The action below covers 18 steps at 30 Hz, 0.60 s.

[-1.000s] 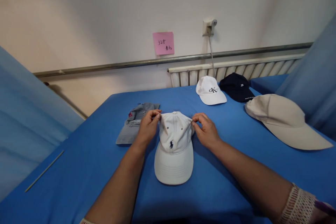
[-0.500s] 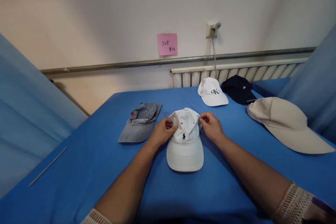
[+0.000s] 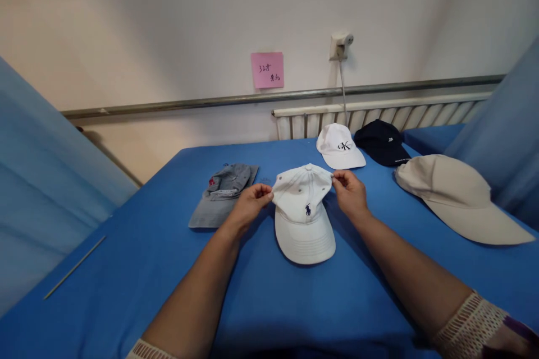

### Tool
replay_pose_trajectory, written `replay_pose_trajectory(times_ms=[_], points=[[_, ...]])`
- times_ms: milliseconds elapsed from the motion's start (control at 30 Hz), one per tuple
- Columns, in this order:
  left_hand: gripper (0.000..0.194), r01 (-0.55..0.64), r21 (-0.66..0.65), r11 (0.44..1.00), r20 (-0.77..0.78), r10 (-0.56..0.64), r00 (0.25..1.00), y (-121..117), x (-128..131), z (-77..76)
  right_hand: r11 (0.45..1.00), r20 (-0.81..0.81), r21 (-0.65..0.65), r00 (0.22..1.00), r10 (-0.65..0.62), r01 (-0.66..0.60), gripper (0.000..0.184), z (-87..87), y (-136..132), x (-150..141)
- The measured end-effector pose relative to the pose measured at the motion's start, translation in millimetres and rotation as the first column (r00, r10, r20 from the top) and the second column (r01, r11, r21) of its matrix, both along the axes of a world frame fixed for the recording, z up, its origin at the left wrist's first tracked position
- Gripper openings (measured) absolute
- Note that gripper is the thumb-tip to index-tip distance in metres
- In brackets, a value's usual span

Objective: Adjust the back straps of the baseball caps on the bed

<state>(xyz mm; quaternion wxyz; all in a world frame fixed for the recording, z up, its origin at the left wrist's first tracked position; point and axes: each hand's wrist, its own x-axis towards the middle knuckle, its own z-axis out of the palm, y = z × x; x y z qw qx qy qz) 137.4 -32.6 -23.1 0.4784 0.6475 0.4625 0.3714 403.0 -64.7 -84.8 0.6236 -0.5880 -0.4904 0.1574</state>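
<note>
So the pale cap [image 3: 304, 235] is right in the middle of the blue bench [image 3: 269, 308], peak pointing back at the person, roughly between the two arms. The left hand [image 3: 251, 202] has thumb and fingertips together on the left edge of the crown, and the right hand [image 3: 350, 192] has a matching pinch high on the other side, so the grip is clamped on fabric at both ends. My guess for why there: crowns are floppy, and a pinch at each side pulls the cloth out wide and keeps the little dark logo facing forward. Can't tell if the peak really rests on the cloth or hangs just over it. The grey cap [image 3: 210, 213] sits just past the left hand with its crown slumped in — looks like nothing's propping it from inside. The white lettered cap [image 3: 339, 148] and the navy cap [image 3: 381, 143] are side by side near the radiator [image 3: 295, 126], with the big beige cap [image 3: 455, 190] nearer on the right, all well apart from the hands, which probably gives the elbows some room.
</note>
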Motion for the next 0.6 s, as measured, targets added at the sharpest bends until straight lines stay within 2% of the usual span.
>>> replay_pose_trajectory(times_ms=[167,267,367,467,533,600], points=[[0.027,0.015,-0.072,0.997,-0.004,-0.015,1.000,-4.4,12.6,-16.6,0.993,0.051,-0.109,0.998,-0.038,0.043,0.025,-6.3,4.3,6.7],[0.027,0.030,-0.063,0.998,0.001,-0.030,1.000,-3.4,15.7,-26.2,0.983,0.092,-0.156,0.992,-0.085,0.098,0.027,-7.6,-0.4,4.5],[0.026,0.036,0.024,0.999,-0.046,-0.035,0.998,-1.0,15.2,-29.1,0.976,0.089,-0.161,0.987,-0.132,0.145,0.025,0.1,-13.0,-0.4],[0.026,0.056,0.133,0.989,-0.164,-0.034,0.986,-0.6,14.4,-27.7,0.978,0.105,-0.090,0.979,-0.177,0.187,0.028,12.7,-28.7,-7.5],[0.026,0.069,0.200,0.977,-0.250,-0.017,0.968,-2.7,14.2,-26.0,0.981,0.162,-0.093,0.975,-0.154,0.171,0.031,19.0,-36.6,-13.0],[0.024,0.063,0.285,0.956,-0.312,0.031,0.950,-6.7,14.0,-23.9,0.977,0.209,-0.176,0.974,-0.083,0.121,0.035,21.0,-40.2,-18.2]])
